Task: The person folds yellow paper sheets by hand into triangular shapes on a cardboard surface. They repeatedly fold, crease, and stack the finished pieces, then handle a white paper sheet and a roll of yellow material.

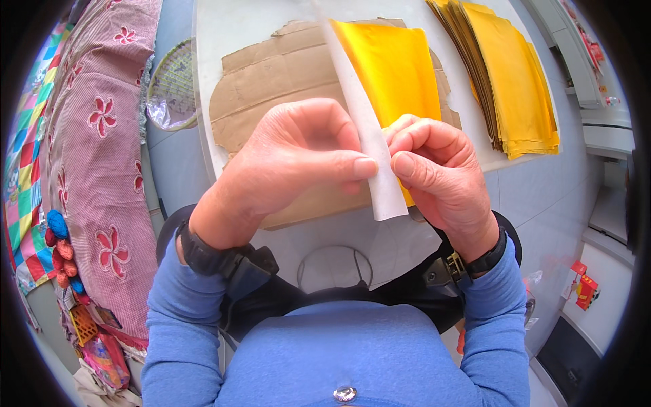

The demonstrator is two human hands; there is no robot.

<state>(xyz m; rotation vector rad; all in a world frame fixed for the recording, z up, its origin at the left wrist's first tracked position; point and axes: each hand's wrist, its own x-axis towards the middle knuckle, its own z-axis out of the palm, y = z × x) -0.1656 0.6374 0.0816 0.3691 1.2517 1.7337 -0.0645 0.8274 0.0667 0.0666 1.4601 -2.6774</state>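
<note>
A sheet of yellow paper with a pale back stands up from a flattened piece of brown cardboard, its white edge folded or curled over towards me. My left hand is at the left of this pale strip, the thumb lying against it and the fingers curled behind. On the right side, my right hand pinches the sheet near the same edge between thumb and fingers. Part of the sheet's lower end is hidden by my right hand.
A thick stack of yellow sheets lies at the right of the white table. Left of the table are a round mesh basket and a pink flowered cover. Balls of blue and orange yarn rest at the far left.
</note>
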